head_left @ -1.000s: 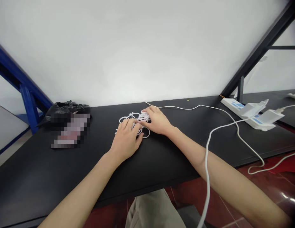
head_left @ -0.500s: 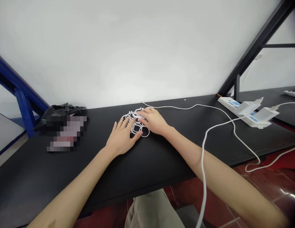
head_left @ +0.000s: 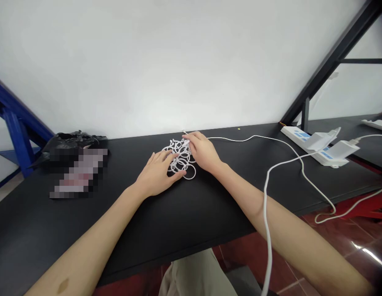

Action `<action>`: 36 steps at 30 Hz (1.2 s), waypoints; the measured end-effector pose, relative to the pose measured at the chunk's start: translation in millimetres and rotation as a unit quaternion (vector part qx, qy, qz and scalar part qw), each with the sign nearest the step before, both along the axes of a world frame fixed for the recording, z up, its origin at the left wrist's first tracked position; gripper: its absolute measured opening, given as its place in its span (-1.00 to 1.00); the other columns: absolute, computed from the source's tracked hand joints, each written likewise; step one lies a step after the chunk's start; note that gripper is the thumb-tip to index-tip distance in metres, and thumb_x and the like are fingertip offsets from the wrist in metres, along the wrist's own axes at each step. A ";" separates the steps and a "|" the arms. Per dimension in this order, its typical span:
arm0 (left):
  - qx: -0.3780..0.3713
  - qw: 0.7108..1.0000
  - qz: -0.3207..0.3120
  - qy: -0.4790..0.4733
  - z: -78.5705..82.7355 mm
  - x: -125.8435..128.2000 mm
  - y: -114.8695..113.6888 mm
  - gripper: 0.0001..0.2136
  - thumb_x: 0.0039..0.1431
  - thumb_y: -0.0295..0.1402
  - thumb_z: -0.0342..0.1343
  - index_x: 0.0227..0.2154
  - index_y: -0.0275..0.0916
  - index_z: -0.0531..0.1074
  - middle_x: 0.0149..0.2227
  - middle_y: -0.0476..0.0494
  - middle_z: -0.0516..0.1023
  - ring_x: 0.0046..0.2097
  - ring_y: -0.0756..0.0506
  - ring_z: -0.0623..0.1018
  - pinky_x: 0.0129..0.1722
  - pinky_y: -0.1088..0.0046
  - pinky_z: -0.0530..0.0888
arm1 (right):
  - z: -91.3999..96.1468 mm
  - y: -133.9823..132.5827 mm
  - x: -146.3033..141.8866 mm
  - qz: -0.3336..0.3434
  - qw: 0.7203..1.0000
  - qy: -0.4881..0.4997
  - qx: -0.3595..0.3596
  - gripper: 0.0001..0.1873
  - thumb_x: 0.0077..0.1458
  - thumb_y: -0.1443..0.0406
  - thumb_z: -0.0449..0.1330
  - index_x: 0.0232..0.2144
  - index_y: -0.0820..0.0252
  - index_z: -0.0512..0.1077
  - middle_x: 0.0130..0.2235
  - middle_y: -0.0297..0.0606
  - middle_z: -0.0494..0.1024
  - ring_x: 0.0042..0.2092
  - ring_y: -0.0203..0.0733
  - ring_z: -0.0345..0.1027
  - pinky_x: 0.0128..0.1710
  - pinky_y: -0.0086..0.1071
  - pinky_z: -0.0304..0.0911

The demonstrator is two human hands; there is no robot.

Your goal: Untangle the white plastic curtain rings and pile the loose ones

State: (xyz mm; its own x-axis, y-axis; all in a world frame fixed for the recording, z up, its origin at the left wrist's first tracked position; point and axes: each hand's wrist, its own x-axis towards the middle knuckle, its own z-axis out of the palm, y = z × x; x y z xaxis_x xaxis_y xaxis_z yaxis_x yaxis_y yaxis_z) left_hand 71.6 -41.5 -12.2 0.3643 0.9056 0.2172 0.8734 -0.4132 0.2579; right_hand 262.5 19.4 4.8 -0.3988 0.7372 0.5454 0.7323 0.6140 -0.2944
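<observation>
A loose pile of thin white curtain rings (head_left: 179, 163), each with a small eyelet where that part shows, lies on the black table. My left hand (head_left: 156, 173) rests palm down at the pile's left side, fingers apart and the tips on the rings, thumb reaching along the near edge. At the right side of the pile my right hand (head_left: 206, 153) is curled, with its fingers together and a bit of white ring at the fingertips. How many rings it grips is hidden.
A white cable (head_left: 266, 205) loops over my right forearm. Behind it, a white power strip (head_left: 291, 132) with plugged-in adapters stands at the right. A crumpled black plastic bag (head_left: 77, 142) and a blurred-out flat item (head_left: 81, 170) lie at the left. A white wall (head_left: 178, 70) rises behind.
My right hand has gone from lying flat over the rings to curling at their right side, uncovering more of the pile. The left hand stays over its left part.
</observation>
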 end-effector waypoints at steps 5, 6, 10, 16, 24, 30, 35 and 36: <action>-0.007 0.999 0.010 -0.049 1.6 -0.5 -1.4 -0.43 0.20 0.10 -0.03 0.09 -0.24 0.27 0.16 -0.29 0.36 0.19 -0.29 0.34 0.18 0.04 0.30 | -0.5 -6.6 -5.9 0.057 0.995 -0.063 -0.061 -0.40 0.18 0.43 -0.04 0.28 0.35 0.21 0.28 -0.04 0.30 0.30 -0.03 0.15 0.30 -0.11 0.06; -0.010 0.998 0.018 -0.064 0.8 -0.9 -1.4 -0.44 0.19 0.10 -0.01 0.05 -0.25 0.27 0.12 -0.31 0.37 0.15 -0.28 0.37 0.13 0.07 0.36 | 0.1 -8.2 -7.2 0.061 0.992 -0.078 -0.075 -0.38 0.19 0.40 -0.03 0.30 0.36 0.17 0.31 -0.04 0.26 0.33 -0.01 0.10 0.33 -0.09 0.00; 0.009 0.995 0.038 -0.097 -2.8 -1.9 -1.2 -0.40 0.15 0.08 0.04 0.06 -0.31 0.21 0.13 -0.38 0.31 0.17 -0.29 0.33 0.10 0.10 0.40 | 1.9 -13.3 -10.0 0.051 0.985 -0.127 -0.103 -0.36 0.26 0.21 -0.03 0.33 0.32 0.11 0.34 -0.10 0.20 0.39 0.05 -0.06 0.38 0.00 -0.19; -0.023 0.999 0.030 -0.020 -0.1 0.0 0.9 -0.22 0.22 0.16 -0.12 0.37 -0.16 -0.08 0.44 -0.19 -0.11 0.42 -0.30 -0.08 0.35 -0.02 0.01 | -1.0 -14.7 -10.2 0.026 0.978 -0.156 -0.135 -0.10 0.23 -0.16 -0.14 0.37 0.37 -0.01 0.39 -0.09 0.07 0.44 0.16 -0.33 0.40 0.06 -0.44; -0.036 0.994 0.080 0.058 0.4 -3.2 0.5 -0.21 0.23 0.24 -0.33 0.38 -0.13 -0.05 0.42 -0.17 -0.04 0.42 -0.32 -0.03 0.34 -0.12 -0.06 | -2.3 -14.0 -10.6 -0.017 0.985 -0.133 -0.112 -0.06 0.23 -0.20 -0.19 0.37 0.37 -0.01 0.39 0.07 0.03 0.42 0.15 -0.24 0.39 0.04 -0.32; 0.007 0.993 0.100 0.067 -5.9 -7.4 4.5 -0.23 0.22 0.24 -0.32 0.34 -0.14 0.11 0.39 -0.25 0.10 0.38 -0.40 0.07 0.31 -0.21 -0.07 | -1.7 -14.6 -7.4 -0.056 0.980 -0.135 -0.138 -0.17 0.25 -0.19 -0.17 0.28 0.29 0.24 0.38 0.08 0.06 0.41 0.28 -0.21 0.35 0.16 -0.27; 0.023 0.992 0.117 0.047 -4.7 -8.2 4.6 -0.25 0.23 0.22 -0.29 0.26 -0.22 0.24 0.35 -0.34 0.17 0.37 -0.39 0.11 0.30 -0.23 -0.04 | -0.5 -14.8 -7.1 -0.024 0.980 -0.132 -0.146 -0.20 0.25 -0.16 -0.10 0.27 0.29 0.24 0.38 0.05 0.05 0.42 0.26 -0.26 0.35 0.17 -0.26; 0.019 0.992 0.119 0.041 -3.8 -7.9 4.0 -0.25 0.23 0.22 -0.29 0.24 -0.25 0.25 0.34 -0.37 0.17 0.37 -0.39 0.11 0.30 -0.22 -0.03 | -0.2 -15.0 -7.5 -0.013 0.981 -0.129 -0.147 -0.20 0.25 -0.14 -0.08 0.28 0.30 0.22 0.38 0.05 0.05 0.42 0.25 -0.28 0.36 0.16 -0.25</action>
State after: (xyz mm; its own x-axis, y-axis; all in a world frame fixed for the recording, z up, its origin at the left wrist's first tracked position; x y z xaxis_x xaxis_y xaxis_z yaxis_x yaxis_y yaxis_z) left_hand 63.7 -37.5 -16.0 0.1597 0.9597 0.2313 0.9647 -0.2014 0.1697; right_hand 255.0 4.4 4.6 -0.4745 0.8590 0.1921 0.8198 0.5107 -0.2589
